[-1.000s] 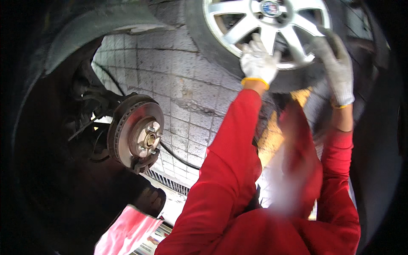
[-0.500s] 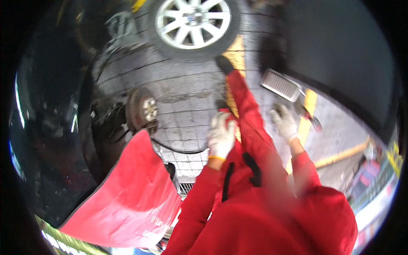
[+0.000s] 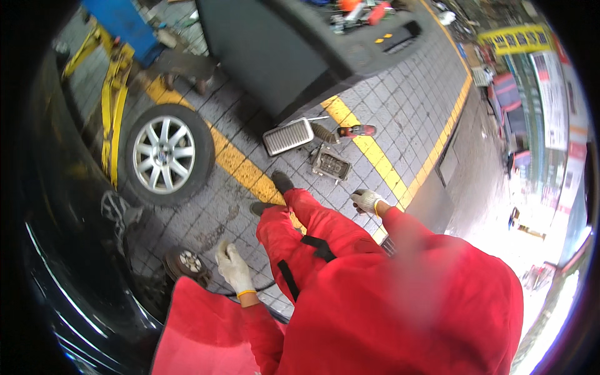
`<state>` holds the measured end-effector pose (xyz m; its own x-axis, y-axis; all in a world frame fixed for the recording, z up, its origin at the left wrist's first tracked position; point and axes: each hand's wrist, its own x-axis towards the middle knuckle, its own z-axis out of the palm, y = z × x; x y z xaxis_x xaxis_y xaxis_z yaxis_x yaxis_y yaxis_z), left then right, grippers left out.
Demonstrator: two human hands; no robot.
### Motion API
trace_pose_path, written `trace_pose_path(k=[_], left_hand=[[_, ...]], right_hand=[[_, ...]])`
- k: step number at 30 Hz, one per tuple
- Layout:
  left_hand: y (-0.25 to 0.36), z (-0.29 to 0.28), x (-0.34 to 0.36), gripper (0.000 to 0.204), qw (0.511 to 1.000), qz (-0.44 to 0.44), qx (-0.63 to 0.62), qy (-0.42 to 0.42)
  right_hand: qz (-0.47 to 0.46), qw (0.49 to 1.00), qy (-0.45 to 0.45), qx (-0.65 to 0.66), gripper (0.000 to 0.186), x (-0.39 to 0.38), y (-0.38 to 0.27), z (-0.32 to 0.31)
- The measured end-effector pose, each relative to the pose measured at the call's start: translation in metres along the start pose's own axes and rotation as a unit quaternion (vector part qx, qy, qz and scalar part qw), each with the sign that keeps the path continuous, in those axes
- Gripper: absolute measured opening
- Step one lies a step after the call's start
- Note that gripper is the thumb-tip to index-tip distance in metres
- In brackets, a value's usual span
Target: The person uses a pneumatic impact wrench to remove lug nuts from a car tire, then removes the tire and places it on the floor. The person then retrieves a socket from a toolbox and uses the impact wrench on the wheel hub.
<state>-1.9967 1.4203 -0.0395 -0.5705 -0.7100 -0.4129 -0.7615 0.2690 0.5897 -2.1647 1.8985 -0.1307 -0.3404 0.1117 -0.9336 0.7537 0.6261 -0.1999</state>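
Note:
I am standing, in red overalls, looking down at a paved floor. My left hand (image 3: 234,269) in a white glove hangs loosely with nothing in it, just right of the bare brake disc hub (image 3: 186,262) of a dark car (image 3: 69,275). My right hand (image 3: 367,201), also gloved, is half curled and holds nothing; it hangs over the tiles near a yellow floor line (image 3: 381,165). The removed wheel with a silver alloy rim (image 3: 164,155) rests against the car, further ahead on my left.
A flat ribbed filter panel (image 3: 288,136), a small metal part (image 3: 330,165) and a red-tipped tool (image 3: 356,130) lie on the tiles ahead. A dark bench or cabinet (image 3: 300,50) stands beyond. A yellow lift arm (image 3: 115,94) is at the left. A red cover (image 3: 203,331) drapes the car's fender.
Both hands have let go of the wheel and dropped to my sides. I have straightened up, so the wheel and hub now appear further off and lower left.

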Motion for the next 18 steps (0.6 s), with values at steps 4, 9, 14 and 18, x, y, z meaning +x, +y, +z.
trace_pose_path(k=[4,9,14,18], left_hand=[[0.045,0.009,-0.001,0.035,0.995,0.066,0.028,-0.066],[0.074,0.048,-0.008,0.036,0.971,0.117,0.126,-0.166],[-0.018,0.037,-0.024,0.038,0.964,-0.014,0.208,-0.165],[-0.079,0.017,-0.034,0.039,0.96,-0.085,0.212,-0.162]], right_hand=[[-0.121,0.968,0.007,-0.222,0.028,0.056,0.066,-0.038],[-0.027,0.963,0.074,0.257,0.024,-0.039,0.052,-0.041],[0.107,0.962,0.053,0.245,0.021,-0.069,0.186,-0.034],[0.234,0.962,0.036,0.139,0.022,-0.091,0.276,-0.029]])
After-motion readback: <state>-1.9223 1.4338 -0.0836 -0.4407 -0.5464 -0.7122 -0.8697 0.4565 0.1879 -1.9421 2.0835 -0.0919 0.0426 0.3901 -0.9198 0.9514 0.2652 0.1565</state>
